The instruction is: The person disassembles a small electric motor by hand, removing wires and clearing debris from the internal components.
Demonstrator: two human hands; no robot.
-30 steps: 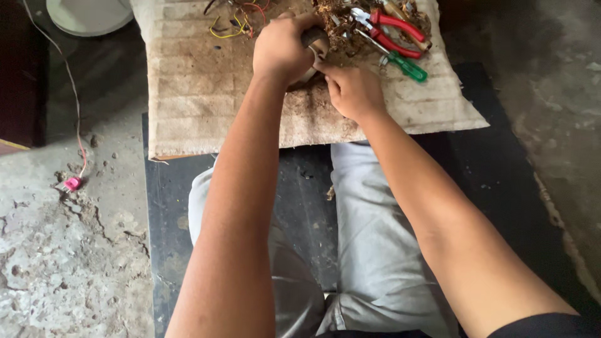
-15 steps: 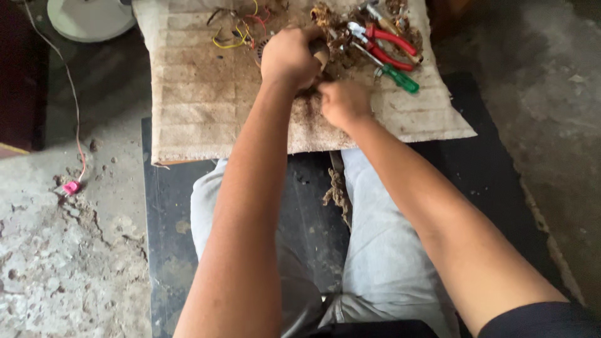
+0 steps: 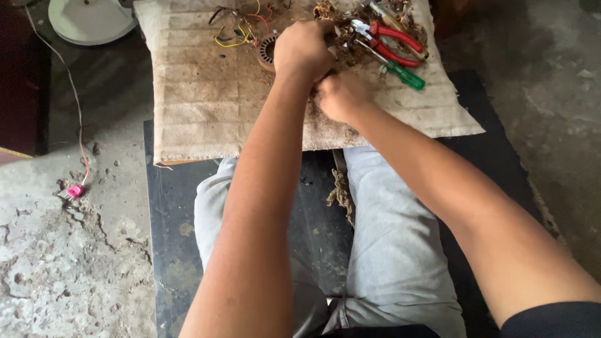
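Head view: left hand [image 3: 302, 49] fisted, right hand [image 3: 338, 95] curled, knuckles touching, both closed over something hidden, just beside round wound coil [image 3: 268, 51] at far middle of ribbed board [image 3: 200, 106]. Bare board leftward and toward near edge; right corner overhanging. One red pliers [image 3: 393, 44], one green screwdriver [image 3: 404, 75], one wire tangle [image 3: 238, 28].

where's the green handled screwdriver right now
In the head view the green-handled screwdriver lies on the dirty mat's upper right part, just below the red-handled pliers and to the right of the right hand.
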